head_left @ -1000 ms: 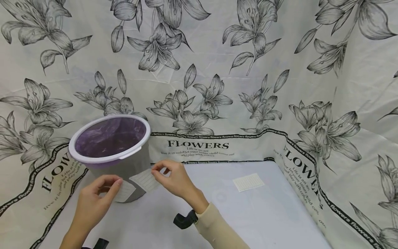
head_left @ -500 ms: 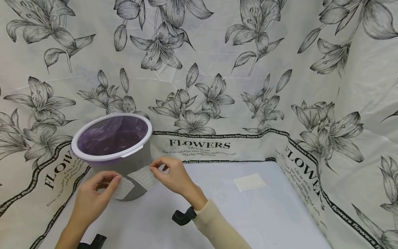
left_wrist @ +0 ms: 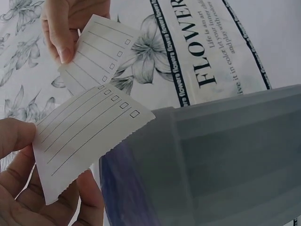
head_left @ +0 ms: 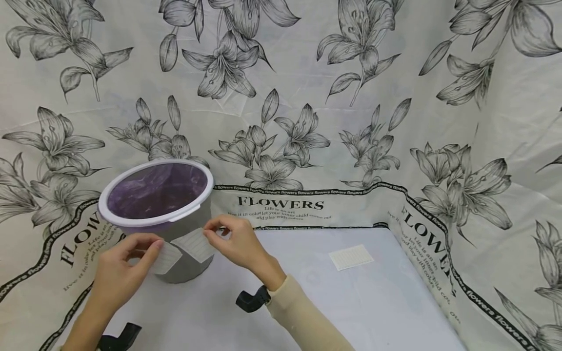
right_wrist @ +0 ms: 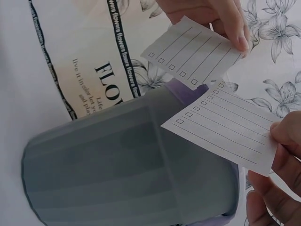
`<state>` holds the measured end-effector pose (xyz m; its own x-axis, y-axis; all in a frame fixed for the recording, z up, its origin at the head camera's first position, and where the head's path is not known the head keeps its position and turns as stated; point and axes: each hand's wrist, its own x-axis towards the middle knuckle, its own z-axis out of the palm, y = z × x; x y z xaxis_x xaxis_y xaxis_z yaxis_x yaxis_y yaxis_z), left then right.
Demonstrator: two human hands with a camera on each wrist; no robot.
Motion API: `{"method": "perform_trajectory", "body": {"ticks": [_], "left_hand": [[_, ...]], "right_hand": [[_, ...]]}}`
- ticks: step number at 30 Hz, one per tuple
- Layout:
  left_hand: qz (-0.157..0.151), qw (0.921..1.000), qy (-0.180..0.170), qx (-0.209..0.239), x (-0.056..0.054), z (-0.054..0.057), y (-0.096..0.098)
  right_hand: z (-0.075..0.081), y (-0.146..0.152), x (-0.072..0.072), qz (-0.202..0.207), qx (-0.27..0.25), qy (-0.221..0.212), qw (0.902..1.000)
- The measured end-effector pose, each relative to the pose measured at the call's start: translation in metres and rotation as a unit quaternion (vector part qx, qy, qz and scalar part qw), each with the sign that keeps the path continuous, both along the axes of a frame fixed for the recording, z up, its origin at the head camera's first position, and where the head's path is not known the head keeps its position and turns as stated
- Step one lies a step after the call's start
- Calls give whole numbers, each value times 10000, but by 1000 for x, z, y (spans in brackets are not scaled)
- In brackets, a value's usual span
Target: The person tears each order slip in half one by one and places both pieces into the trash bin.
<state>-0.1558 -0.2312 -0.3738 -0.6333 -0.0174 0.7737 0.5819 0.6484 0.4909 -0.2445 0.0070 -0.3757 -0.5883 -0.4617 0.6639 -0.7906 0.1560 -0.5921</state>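
My left hand (head_left: 123, 268) pinches a torn piece of white paper (head_left: 168, 258) with printed lines and small check boxes; its jagged edge shows in the left wrist view. With thumb and fingertips, my right hand (head_left: 239, 243) holds a second lined piece of paper (head_left: 195, 245). Both pieces hang in front of a grey bin (head_left: 193, 265) with a white rim and a purple liner (head_left: 158, 190). In the right wrist view the left hand's piece (right_wrist: 193, 52) and the right hand's piece (right_wrist: 225, 127) come close at their corners; whether they touch I cannot tell.
On the right side of the white table (head_left: 307, 302) lies another lined sheet of paper (head_left: 351, 257), flat. A flower-printed cloth (head_left: 281, 146) stands as a backdrop behind and beside the table. The bin stands at the table's left rear.
Both hands, with their pieces of paper, have moved a little left and up in front of the bin. The sheet on the table lies where it was.
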Motion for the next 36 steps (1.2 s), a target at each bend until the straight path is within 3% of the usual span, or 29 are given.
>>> {"method": "perform_trajectory", "body": {"ticks": [12, 19, 28, 36], "left_hand": [[-36, 9997, 106, 194, 0, 18, -7], [-30, 9983, 545, -218, -4, 29, -13], [90, 9988, 402, -266, -7, 50, -15], [-9, 9979, 529, -381, -11, 57, -13]], "right_hand": [[12, 0, 0, -16, 105, 26, 9999], [20, 1, -3, -51, 160, 144, 9998], [33, 4, -9, -173, 304, 397, 9986], [43, 3, -10, -199, 320, 524, 9979]]}}
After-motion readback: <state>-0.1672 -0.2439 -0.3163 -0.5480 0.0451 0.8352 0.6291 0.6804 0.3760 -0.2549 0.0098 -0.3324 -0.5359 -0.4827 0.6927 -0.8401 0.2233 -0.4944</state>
